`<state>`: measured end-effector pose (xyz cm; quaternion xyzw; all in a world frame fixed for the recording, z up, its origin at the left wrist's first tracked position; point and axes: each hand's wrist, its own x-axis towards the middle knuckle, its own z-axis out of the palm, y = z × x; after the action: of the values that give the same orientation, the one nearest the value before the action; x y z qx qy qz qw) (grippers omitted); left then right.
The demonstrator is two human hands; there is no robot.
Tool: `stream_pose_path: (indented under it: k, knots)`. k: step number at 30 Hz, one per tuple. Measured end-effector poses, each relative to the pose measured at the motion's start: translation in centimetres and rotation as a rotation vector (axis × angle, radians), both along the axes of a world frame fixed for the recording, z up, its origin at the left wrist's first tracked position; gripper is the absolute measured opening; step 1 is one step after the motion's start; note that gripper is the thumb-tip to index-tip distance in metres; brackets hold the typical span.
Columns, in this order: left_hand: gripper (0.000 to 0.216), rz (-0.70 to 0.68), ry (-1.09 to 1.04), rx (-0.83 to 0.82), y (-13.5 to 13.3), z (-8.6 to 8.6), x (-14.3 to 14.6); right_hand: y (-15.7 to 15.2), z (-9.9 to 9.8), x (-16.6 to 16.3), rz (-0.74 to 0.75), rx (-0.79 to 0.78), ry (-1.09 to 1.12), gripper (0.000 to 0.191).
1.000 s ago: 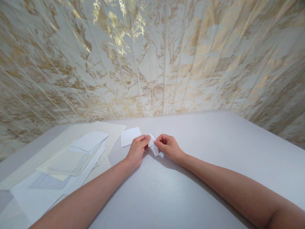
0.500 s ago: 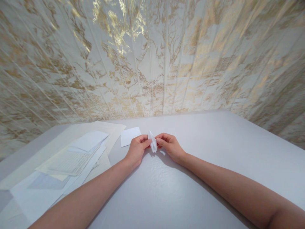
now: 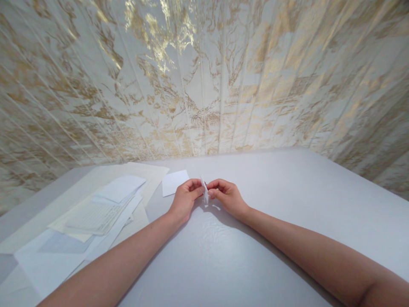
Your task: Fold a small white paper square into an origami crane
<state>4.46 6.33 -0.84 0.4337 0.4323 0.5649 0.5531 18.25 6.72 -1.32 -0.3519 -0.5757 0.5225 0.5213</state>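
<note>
A small piece of folded white paper [image 3: 206,198] is held upright just above the table, seen nearly edge-on between my hands. My left hand [image 3: 185,199] pinches it from the left, thumb in front and fingers behind. From the other side, my right hand [image 3: 230,197] has its thumb and fingertips closed at the paper's right face. Its lower end hangs below the fingertips, and the details of the folds are too small to make out. Behind my left hand lies a flat white sheet [image 3: 174,182], partly covered by that hand.
On the left, a loose pile of papers [image 3: 118,189] includes white and cream sheets and a printed or lined page [image 3: 92,218]. The pale grey table [image 3: 287,183] runs back to a wall covering [image 3: 204,85] with a gold pattern.
The folded paper has turned from showing a broader face to nearly edge-on and looks thinner. My fingers have shifted slightly on it; the papers on the table lie as before.
</note>
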Motion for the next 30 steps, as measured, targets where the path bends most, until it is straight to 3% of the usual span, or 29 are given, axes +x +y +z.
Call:
stream_pose_path:
  k: [11, 17, 21, 30]
  knots:
    - [0.019, 0.072, -0.010, 0.034, -0.08, 0.14, 0.13, 0.00, -0.45, 0.23, -0.043, 0.231, -0.177, 0.012]
    - [0.016, -0.044, 0.005, 0.078, -0.37, 0.17, 0.07, 0.32, -0.79, 0.33, -0.128, 0.433, -0.196, 0.013]
    - [0.017, -0.137, -0.030, 0.126, -0.41, 0.08, -0.17, 0.40, -0.79, 0.36, -0.151, 0.468, -0.196, 0.015]
    - [0.014, -0.152, 0.042, 0.162, -0.29, -0.07, -0.48, 0.35, -0.89, 0.43, -0.139, 0.495, -0.232, 0.016]
